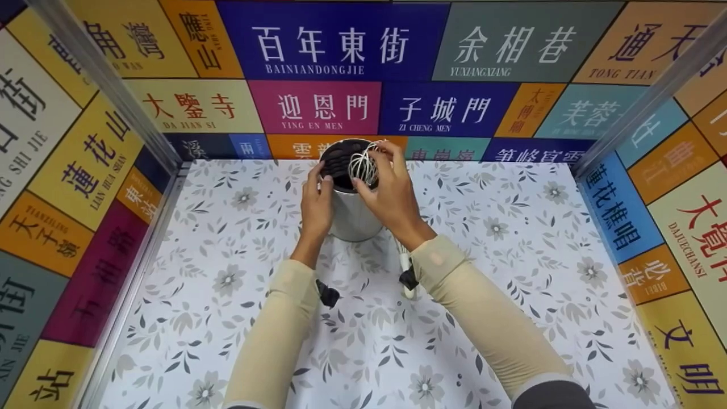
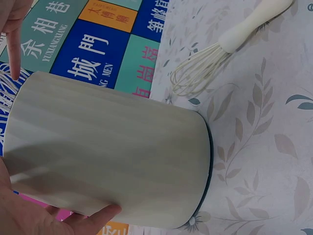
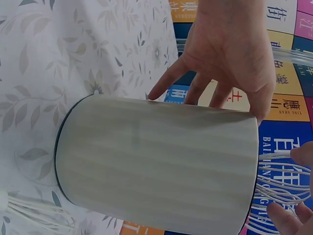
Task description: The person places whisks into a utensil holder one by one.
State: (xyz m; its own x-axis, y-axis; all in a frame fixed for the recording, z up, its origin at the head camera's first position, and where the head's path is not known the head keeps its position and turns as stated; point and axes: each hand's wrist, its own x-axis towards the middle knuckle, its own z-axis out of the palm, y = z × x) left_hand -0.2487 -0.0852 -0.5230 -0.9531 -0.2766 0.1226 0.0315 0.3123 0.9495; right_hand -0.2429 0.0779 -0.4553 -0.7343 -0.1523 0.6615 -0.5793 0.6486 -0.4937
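Note:
A pale grey cylindrical utensil holder (image 1: 355,218) stands upright on the table, with a dark, ridged interior showing at its top. My left hand (image 1: 317,201) rests against its left side near the rim; in the right wrist view its fingers (image 3: 195,88) spread fairly straight along the wall. With thumb and fingers, my right hand (image 1: 399,193) holds the looped wire head of a cream whisk (image 1: 359,167) at the holder's mouth. The wires rise above the rim, and the whisk's handle is hidden inside the holder.
A second cream whisk (image 2: 244,32) lies on the table to the right of the holder, partly behind the right wrist in the head view. The floral-covered table (image 1: 227,278) is bounded by walls of colourful sign panels (image 1: 318,108) at the back and both sides.

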